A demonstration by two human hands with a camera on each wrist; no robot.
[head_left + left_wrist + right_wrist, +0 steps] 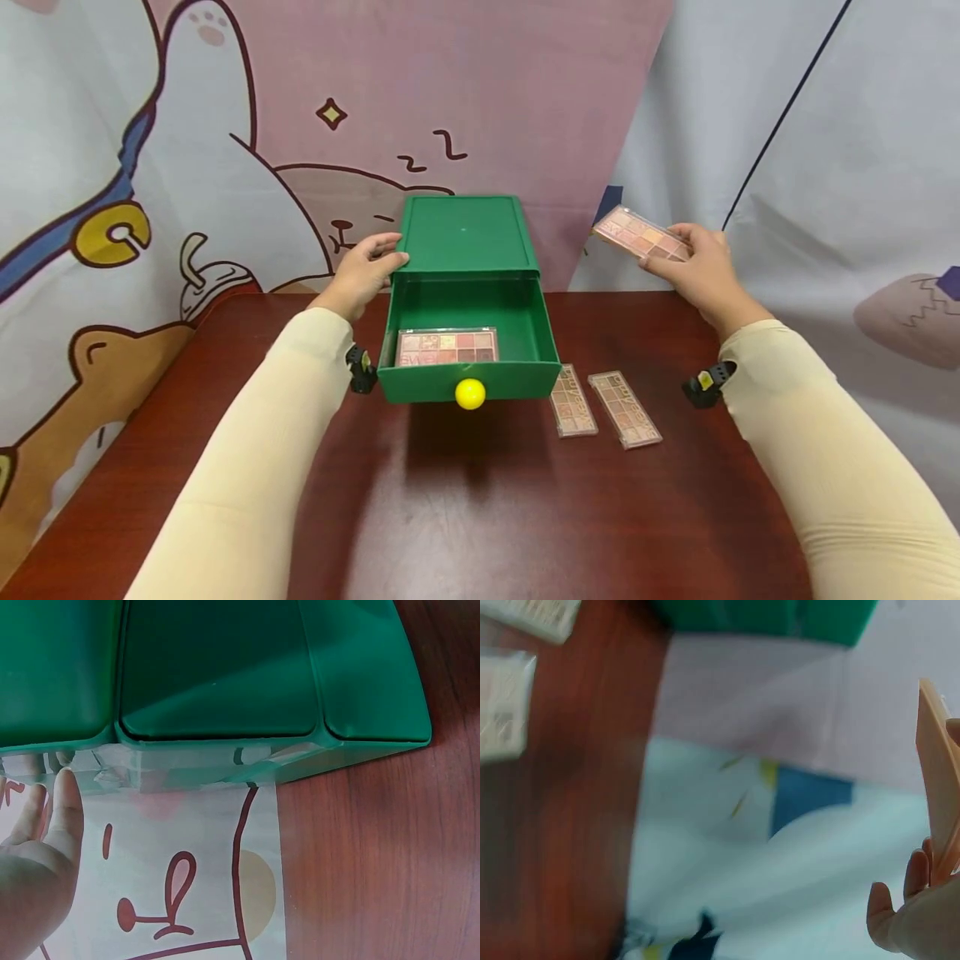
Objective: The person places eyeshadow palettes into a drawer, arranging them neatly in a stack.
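Observation:
A green drawer box stands at the back of the table, its drawer pulled out toward me. One eyeshadow palette lies inside the drawer, and a yellow ball knob sits on its front. My left hand touches the box's left side near the top edge, fingers extended; in the left wrist view its fingertips are right at the green wall. Raised to the right of the box, my right hand pinches another eyeshadow palette by its right end. That palette shows edge-on in the right wrist view.
Two more palettes, one beside the drawer's right corner and one farther right, lie on the dark red wooden table. Behind the table hangs a cartoon-printed cloth. Black wrist cameras are strapped to both sleeves.

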